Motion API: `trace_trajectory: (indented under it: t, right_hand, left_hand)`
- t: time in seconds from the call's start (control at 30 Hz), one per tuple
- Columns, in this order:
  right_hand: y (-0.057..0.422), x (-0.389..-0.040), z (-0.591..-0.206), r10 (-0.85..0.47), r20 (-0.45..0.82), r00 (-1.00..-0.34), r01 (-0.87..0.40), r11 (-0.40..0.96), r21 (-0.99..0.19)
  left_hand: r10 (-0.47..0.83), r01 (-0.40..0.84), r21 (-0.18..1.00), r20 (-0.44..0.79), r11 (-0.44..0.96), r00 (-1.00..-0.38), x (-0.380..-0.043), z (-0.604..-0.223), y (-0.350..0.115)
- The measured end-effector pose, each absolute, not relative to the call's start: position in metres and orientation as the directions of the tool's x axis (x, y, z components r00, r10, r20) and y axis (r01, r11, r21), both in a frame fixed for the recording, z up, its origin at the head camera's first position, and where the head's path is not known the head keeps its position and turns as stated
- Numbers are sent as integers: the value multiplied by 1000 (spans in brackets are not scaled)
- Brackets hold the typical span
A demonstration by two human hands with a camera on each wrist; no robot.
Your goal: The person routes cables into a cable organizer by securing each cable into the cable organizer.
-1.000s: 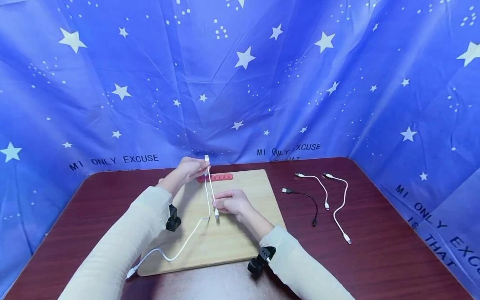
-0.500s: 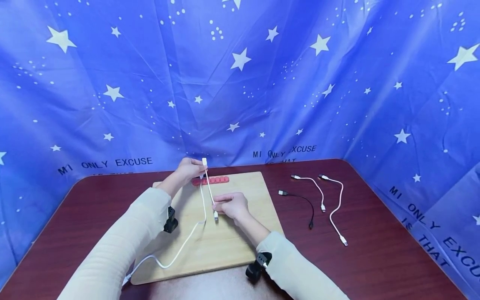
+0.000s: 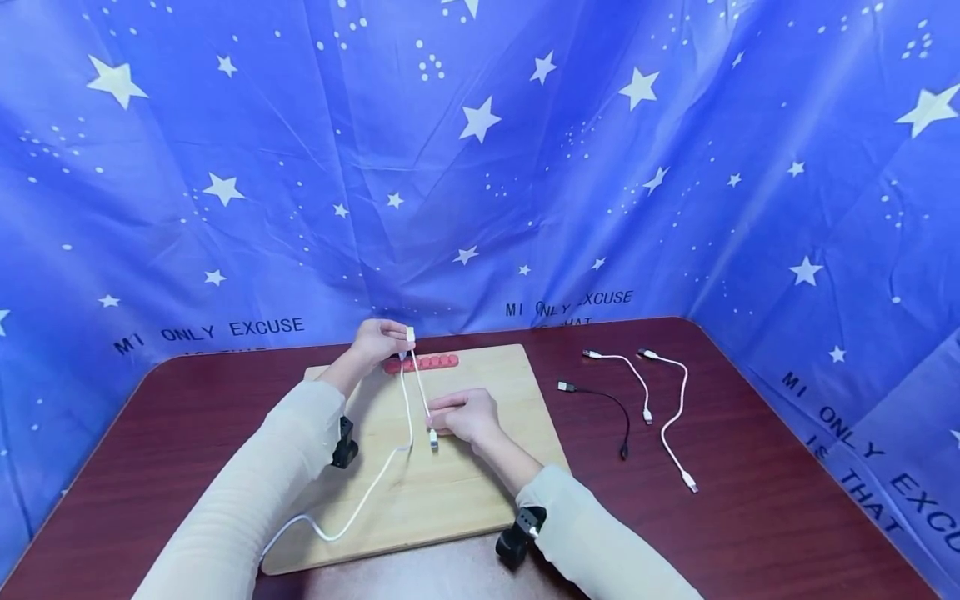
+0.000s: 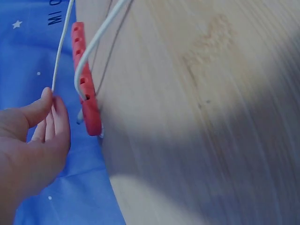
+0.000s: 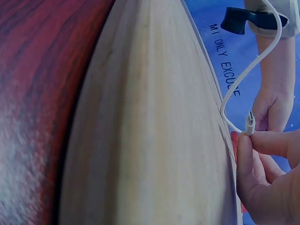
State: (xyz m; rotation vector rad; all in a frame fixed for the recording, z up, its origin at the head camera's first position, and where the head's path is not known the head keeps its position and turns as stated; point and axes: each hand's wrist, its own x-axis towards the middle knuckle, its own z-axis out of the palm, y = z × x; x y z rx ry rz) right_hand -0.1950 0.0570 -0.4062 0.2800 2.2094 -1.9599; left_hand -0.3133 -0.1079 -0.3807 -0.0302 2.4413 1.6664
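Note:
In the head view, a short white USB cable is stretched between both hands over a wooden board. My left hand pinches it just below its far plug, beside the red cable-clip strip. Nearer me, my right hand pinches the cable behind its other connector; the right wrist view shows this as a small oval metal plug. A longer white cable passes through a slot near one end of the red strip in the left wrist view, and its length trails across the board toward my left sleeve.
To the right of the board, a black cable and two white cables, one shorter and one longer, lie on the dark red table. A blue star-patterned curtain stands behind the table.
The head view has shifted slightly. My left hand has dipped a little with the far end of the cable, while both hands keep their pinch on it.

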Motion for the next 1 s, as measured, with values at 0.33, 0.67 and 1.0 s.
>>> trace_trajectory:
  t: [0.33,0.67,1.0]
  right_hand:
    - [51,-194,-404,33,-229,-973,231,178,-956]
    - [53,-198,-405,34,-201,-979,203,250,-947]
    - [45,-190,-408,9,-138,-990,135,292,-947]
  left_hand:
    - [49,-36,893,-64,448,-997,-311,-385,-108]
    - [36,40,857,25,514,-999,-316,-392,-101]
    - [59,79,748,53,659,-997,-312,-392,-98]
